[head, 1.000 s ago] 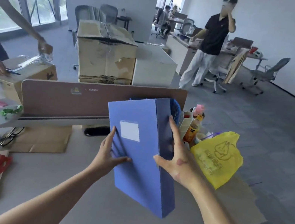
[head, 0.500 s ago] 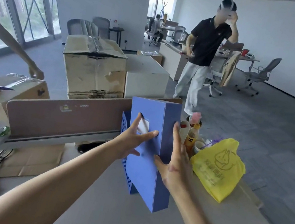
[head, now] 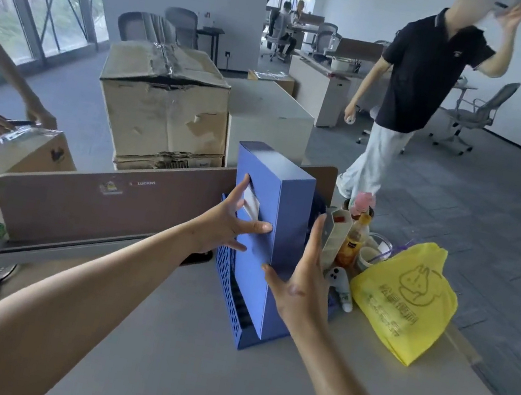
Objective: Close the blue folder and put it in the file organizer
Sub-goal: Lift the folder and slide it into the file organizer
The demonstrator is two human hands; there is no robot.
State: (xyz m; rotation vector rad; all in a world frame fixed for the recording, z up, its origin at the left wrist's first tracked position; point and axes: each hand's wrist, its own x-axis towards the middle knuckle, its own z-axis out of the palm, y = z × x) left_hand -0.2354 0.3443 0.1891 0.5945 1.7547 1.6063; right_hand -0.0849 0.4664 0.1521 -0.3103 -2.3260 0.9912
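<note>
Blue folder (head: pixel 287 237): closed, upright, spine toward me, standing inside the blue file organizer (head: pixel 227 296) on the desk (head: pixel 186 375), approx. centre of my view. Organizer's perforated side wall shows on the left of the folder; its low front lip sits just below the folder's bottom edge.

L hand (head: pixel 229 226): fingers spread apart, flat against the folder's left cover, over the white label (head: pixel 251 201); no closed grasp, only a palm-and-fingertip press. R hand (head: pixel 301 291): also spread, thumb touching the spine low down, fingers reaching up along the right cover. I read both as open, bracing the folder from two sides.

Just right of the folder: a carton (head: pixel 336 235), a bottle w/ amber liquid (head: pixel 352 241), a cup (head: pixel 374 252) and a small white bottle (head: pixel 341 284), then a yellow plastic bag (head: pixel 405 296) lying on the desk edge. Behind the organizer: brown desk divider (head: pixel 94 203). Beyond it, a worn cardboard box (head: pixel 164 103). Far left: another person's hands over a taped box (head: pixel 13 150). Background right: a standing person in dark polo shirt (head: pixel 427 70) and light trousers, on grey carpet.
</note>
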